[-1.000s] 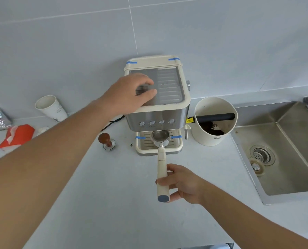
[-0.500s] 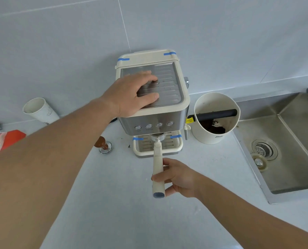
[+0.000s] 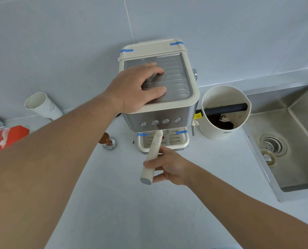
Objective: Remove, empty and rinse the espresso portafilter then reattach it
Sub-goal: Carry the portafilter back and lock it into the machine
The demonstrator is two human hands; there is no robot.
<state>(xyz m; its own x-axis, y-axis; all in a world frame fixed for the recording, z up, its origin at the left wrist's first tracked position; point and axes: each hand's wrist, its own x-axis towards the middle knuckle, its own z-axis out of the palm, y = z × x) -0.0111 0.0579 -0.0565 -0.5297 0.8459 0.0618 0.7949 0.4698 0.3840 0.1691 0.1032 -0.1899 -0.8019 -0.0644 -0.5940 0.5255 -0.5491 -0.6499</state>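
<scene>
A cream and steel espresso machine (image 3: 174, 112) stands against the wall. My left hand (image 3: 137, 88) lies flat on its ribbed metal top, fingers spread, holding nothing. The portafilter (image 3: 152, 153) has a long cream handle that sticks out from under the machine's front toward me, angled slightly left. Its basket end is hidden under the brew head. My right hand (image 3: 167, 167) grips the handle near its grey end cap.
A cream knock box (image 3: 237, 130) with a black bar and coffee grounds stands right of the machine. A steel sink (image 3: 293, 141) lies further right. A wooden-topped tamper (image 3: 108, 141), a tipped paper cup (image 3: 41, 106) and a red packet (image 3: 9, 137) sit on the left.
My left hand has settled flat onto the machine's top. The portafilter's basket has gone up under the brew head and the handle has swung slightly left. The view has moved closer.
</scene>
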